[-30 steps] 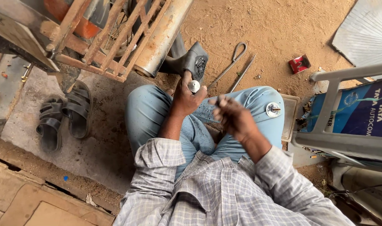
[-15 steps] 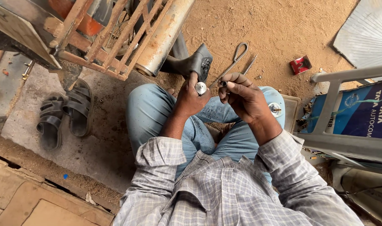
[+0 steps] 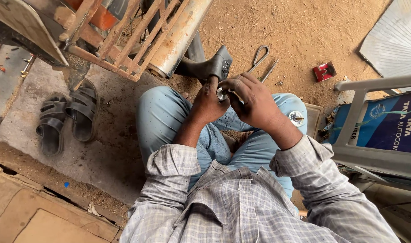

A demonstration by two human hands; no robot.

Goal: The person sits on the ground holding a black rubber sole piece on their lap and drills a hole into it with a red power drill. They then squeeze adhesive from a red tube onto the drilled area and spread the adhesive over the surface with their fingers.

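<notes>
Sandy dirt floor (image 3: 300,31) everywhere here, with a rusty metal frame (image 3: 120,40) at 11 o'clock and sandals (image 3: 68,117) at 9. Both hands meet over the knees: left hand (image 3: 208,102) pinches a small shiny round metal part (image 3: 221,94), right hand (image 3: 252,102) curled over it, fingers closed on it too. Risky bit, I reckon: if it slips, it drops into loose sand. Another round fitting (image 3: 296,118) sits on the right knee and could roll off.

Sandy dirt floor (image 3: 300,27), daylight
</notes>
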